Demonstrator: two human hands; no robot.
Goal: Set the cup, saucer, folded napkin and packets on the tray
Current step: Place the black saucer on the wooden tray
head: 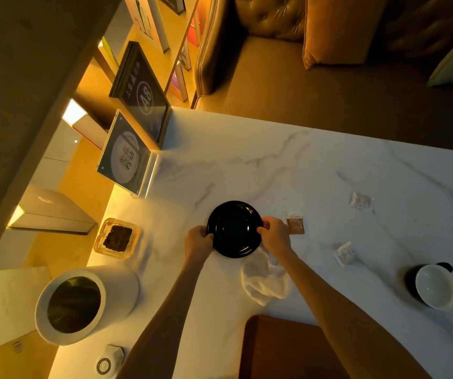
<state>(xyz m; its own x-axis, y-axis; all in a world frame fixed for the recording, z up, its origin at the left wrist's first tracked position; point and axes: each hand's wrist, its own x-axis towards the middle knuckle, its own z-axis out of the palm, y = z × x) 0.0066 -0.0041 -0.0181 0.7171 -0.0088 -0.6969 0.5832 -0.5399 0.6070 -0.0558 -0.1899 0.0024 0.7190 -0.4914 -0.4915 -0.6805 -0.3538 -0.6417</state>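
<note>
At the far left a white cylindrical bin (71,305) with a dark liner stands at about eight o'clock from the saucer, and a glass ashtray (117,238) holding dark grounds sits at nine o'clock, near it. The left hand (198,238) grips the black saucer (235,229) at its nine o'clock rim, fingers curled closed onto the edge; the right hand (276,233) pinches the three o'clock rim the same way. The saucer is round, so it has no long axis, and it faces up with its well showing, roughly level (whether it touches the marble or is held just above it I cannot tell). A crumpled white napkin (266,280) lies at five o'clock from the saucer, partly under the right wrist. A brown packet (296,222) lies just beside the right hand at three o'clock, its long axis running toward twelve. Further right are a white packet (345,253) at four o'clock and a clear packet (360,201) at two o'clock, both well apart from the saucer. The cup (435,285), dark outside and white inside, stands at far right with its handle toward one o'clock. A brown tray (280,348) shows at the near edge. The surface is a white marble table (288,165) under warm yellow light, with standing signs (140,97) at the left and a brown tufted sofa (288,64) beyond.
</note>
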